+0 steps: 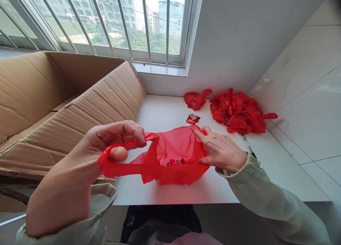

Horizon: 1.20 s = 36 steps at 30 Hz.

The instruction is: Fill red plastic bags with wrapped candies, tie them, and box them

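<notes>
A thin red plastic bag (176, 174) is held over the white table, its mouth spread toward me. Its left handle loops around the thumb of my left hand (106, 145), and the fingers curl over that handle. My right hand (221, 149) grips the bag's right edge between thumb and fingers. Inside, a small red packet (176, 162) with dark print shows; the rest of the contents is hidden by the front wall. Just beyond the bag lies another small red packet (193, 118) on the table.
A large open cardboard box (106, 92) stands at the left. Several knotted red bags (239, 112) are heaped at the back right, with a single red bag (196, 99) beside them. A pen (249, 146) lies near my right wrist. Behind is a barred window (119, 25).
</notes>
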Motion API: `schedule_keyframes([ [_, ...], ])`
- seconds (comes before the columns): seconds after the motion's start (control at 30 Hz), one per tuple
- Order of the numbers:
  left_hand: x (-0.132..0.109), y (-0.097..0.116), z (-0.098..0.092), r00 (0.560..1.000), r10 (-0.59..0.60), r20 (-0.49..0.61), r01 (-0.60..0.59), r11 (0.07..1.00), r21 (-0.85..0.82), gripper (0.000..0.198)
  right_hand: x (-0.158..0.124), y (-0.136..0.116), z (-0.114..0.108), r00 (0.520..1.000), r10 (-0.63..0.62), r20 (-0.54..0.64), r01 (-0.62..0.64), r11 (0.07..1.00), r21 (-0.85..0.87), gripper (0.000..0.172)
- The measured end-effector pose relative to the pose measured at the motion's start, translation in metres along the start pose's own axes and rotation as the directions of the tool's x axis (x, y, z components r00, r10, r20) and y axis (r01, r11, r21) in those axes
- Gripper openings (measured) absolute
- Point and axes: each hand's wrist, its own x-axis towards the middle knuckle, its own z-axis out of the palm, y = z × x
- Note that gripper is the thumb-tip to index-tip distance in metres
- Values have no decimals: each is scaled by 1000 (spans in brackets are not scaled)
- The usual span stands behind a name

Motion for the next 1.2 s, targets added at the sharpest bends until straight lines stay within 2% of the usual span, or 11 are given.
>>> schedule_keyframes([
  [0.07, -2, -1, 2, 995, 91, -41, -89, 995, 40, 38, -1, 1, -2, 999, 32, 4, -32, 999, -6, 85],
  [0.17, -8, 5, 7, 958, 221, -182, -209, 974, 83, 38, -5, 1, -14, 991, 47, -126, -43, 998, 37, 86],
  [0.23, -12, 11, 10, 943, 224, -247, -209, 974, 84, 37, -9, -2, -22, 981, 22, -191, -8, 997, 71, 88],
  [0.4, -9, 13, 10, 990, 123, -71, -118, 990, 76, 32, -9, -10, -27, 976, 28, -216, -13, 997, 71, 90],
  [0.47, -4, 8, 9, 987, 130, -89, -125, 990, 63, 30, -7, -10, -25, 979, 45, -201, -31, 997, 73, 88],
  [0.6, -1, 1, 8, 989, 110, -101, -95, 985, 146, 23, -3, -6, -25, 990, -78, -119, 96, 982, 161, 84],
  [0.77, 0, 0, 3, 986, 154, -60, -147, 983, 107, 33, -2, -4, -29, 968, -177, -178, 237, 878, 415, 51],
  [0.9, 6, -5, 1, 984, 174, 41, -178, 931, 319, 33, 1, -13, -24, 991, -36, -131, 66, 970, 232, 37],
  [1.0, 6, -6, 3, 972, 192, 134, -232, 863, 448, 33, 0, -17, -24, 986, 46, -158, -34, 997, 74, 44],
  [1.1, 1, -5, 4, 975, 221, 30, -215, 891, 399, 35, -2, -17, -25, 984, 25, -178, -16, 999, 49, 53],
  [1.2, -2, -4, 3, 984, 173, -37, -150, 927, 345, 34, -3, -13, -26, 994, -80, -79, 84, 995, 52, 49],
])
